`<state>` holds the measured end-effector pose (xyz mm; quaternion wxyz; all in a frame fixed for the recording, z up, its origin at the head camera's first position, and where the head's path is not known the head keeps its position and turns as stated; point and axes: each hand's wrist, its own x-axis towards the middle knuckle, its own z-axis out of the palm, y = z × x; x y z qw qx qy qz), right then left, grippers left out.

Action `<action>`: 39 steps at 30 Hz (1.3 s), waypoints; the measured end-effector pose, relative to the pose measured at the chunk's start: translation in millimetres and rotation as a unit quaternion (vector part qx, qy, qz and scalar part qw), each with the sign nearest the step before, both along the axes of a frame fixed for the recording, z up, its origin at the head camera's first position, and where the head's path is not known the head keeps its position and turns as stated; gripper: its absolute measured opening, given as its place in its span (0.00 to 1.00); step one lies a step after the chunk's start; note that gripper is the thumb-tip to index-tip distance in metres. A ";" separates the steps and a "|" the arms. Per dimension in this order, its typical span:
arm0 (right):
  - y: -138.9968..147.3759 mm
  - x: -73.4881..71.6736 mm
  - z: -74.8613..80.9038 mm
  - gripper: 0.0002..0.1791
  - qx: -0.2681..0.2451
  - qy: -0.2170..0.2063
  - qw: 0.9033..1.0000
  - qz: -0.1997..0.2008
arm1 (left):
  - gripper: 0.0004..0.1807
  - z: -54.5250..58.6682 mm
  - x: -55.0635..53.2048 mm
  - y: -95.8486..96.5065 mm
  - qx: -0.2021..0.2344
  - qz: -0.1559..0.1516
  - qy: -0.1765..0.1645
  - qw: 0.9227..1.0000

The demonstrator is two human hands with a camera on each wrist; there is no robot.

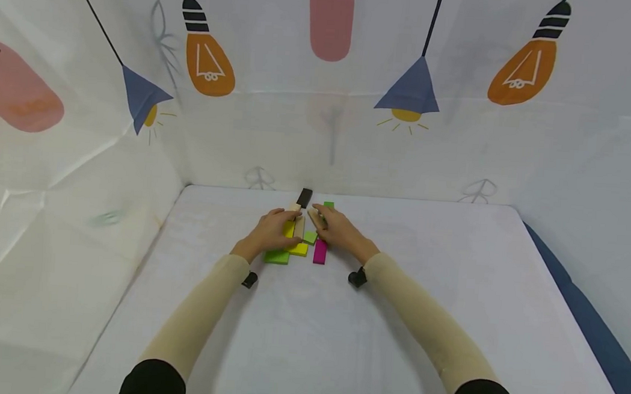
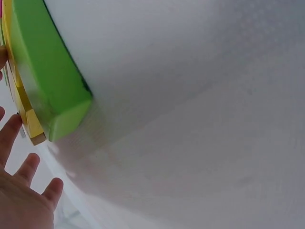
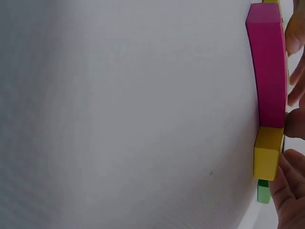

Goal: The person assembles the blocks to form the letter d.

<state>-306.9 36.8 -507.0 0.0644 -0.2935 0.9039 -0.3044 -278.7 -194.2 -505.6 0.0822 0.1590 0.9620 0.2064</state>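
Note:
Near the far edge of the table lies a cluster of coloured wooden blocks. My left hand (image 1: 271, 231) pinches a pale wooden block (image 1: 300, 227) end to end between thumb and index finger; its other fingers are spread in the left wrist view. Opposite it, my right hand (image 1: 343, 230) pinches a slanted pale block (image 1: 316, 219) between thumb and index finger. About them are a yellow block (image 1: 298, 249), a lime block (image 1: 310, 237), a green block (image 2: 50, 67) and a magenta block (image 3: 269, 71). In the right wrist view, a yellow block (image 3: 268, 152) sits by the right fingers.
A black block (image 1: 304, 197) lies at the cluster's far end, with a green block (image 1: 329, 204) to its right. The white tabletop (image 1: 307, 335) stretches toward me. Behind it hangs a white sheet (image 1: 276, 134) printed with lamps and bulbs.

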 end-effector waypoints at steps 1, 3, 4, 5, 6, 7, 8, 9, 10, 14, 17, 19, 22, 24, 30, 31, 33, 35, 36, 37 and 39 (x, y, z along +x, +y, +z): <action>-0.4 0.7 0.3 0.36 -0.006 -0.005 1.000 0.002 | 0.41 0.7 0.0 0.2 0.001 -0.001 -0.001 1.000; -1.4 2.2 0.6 0.36 -0.018 -0.015 1.000 0.007 | 0.40 1.6 -0.5 0.8 0.000 -0.001 -0.003 1.000; -1.4 2.6 0.3 0.36 -0.019 -0.020 1.000 0.008 | 0.40 1.8 -0.8 1.1 -0.002 -0.001 -0.005 1.000; -1.5 3.2 -0.1 0.36 -0.021 -0.024 0.999 0.008 | 0.40 1.7 -1.1 1.6 -0.006 -0.002 -0.007 1.000; -1.4 3.5 -0.6 0.36 -0.021 -0.026 0.999 0.007 | 0.40 1.4 -1.3 1.9 -0.008 -0.003 -0.008 1.000; -1.3 3.9 -0.8 0.36 -0.023 -0.028 0.999 0.007 | 0.40 1.3 -1.4 2.3 -0.010 -0.003 -0.011 1.000; -1.0 4.2 -1.3 0.36 -0.023 -0.028 0.999 0.007 | 0.40 1.3 -1.5 2.5 -0.012 -0.004 -0.013 1.000; -0.6 4.4 -1.7 0.36 -0.023 -0.027 0.999 0.007 | 0.40 1.3 -1.2 2.5 -0.014 -0.007 -0.013 1.000; -0.5 3.9 -2.2 0.37 -0.025 -0.028 0.999 0.008 | 0.41 1.4 -0.9 1.9 -0.017 -0.008 -0.015 1.000; 0.3 0.7 -4.4 0.39 -0.029 -0.036 0.999 0.010 | 0.43 3.3 0.7 -0.8 -0.015 -0.014 -0.023 1.000; 0.3 -3.7 -5.7 0.41 -0.030 -0.043 0.999 0.011 | 0.44 3.7 1.0 -1.8 -0.015 -0.019 -0.025 0.999; -0.6 -7.1 -5.9 0.42 -0.028 -0.047 0.998 0.013 | 0.43 3.1 0.3 -2.1 -0.018 -0.021 -0.025 0.999; -3.6 -10.4 -4.1 0.43 -0.020 -0.061 0.998 0.018 | 0.43 2.2 -0.5 -2.6 -0.017 -0.019 -0.028 0.999; -5.4 -11.8 -3.3 0.42 -0.013 -0.069 0.997 0.020 | 0.42 1.8 -0.9 -3.3 -0.012 -0.014 -0.033 0.999; -6.2 -12.5 -2.8 0.41 -0.004 -0.057 0.998 0.021 | 0.41 -0.2 -0.9 -2.3 0.002 -0.009 -0.035 0.999; -6.3 -12.8 -3.4 0.41 -0.004 -0.055 0.998 0.020 | 0.41 -0.7 -0.3 -2.2 0.004 -0.008 -0.033 0.999; -6.0 -13.5 -4.9 0.42 0.000 -0.049 0.999 0.018 | 0.41 -1.4 0.8 -1.9 0.006 -0.008 -0.029 1.000; -5.7 -14.1 -6.5 0.43 0.002 -0.048 0.999 0.015 | 0.41 -1.5 1.8 -1.7 0.006 -0.008 -0.025 1.000; -5.3 -14.3 -7.4 0.43 0.003 -0.047 0.999 0.012 | 0.41 -1.1 2.2 -1.5 0.005 -0.008 -0.023 1.000; -4.9 -14.3 -8.1 0.43 0.002 -0.046 0.999 0.011 | 0.40 -1.0 2.4 -1.4 0.004 -0.008 -0.022 1.000; -3.9 -13.8 -8.8 0.44 -0.003 -0.046 0.999 0.010 | 0.40 -0.5 2.7 -1.4 0.001 -0.010 -0.018 1.000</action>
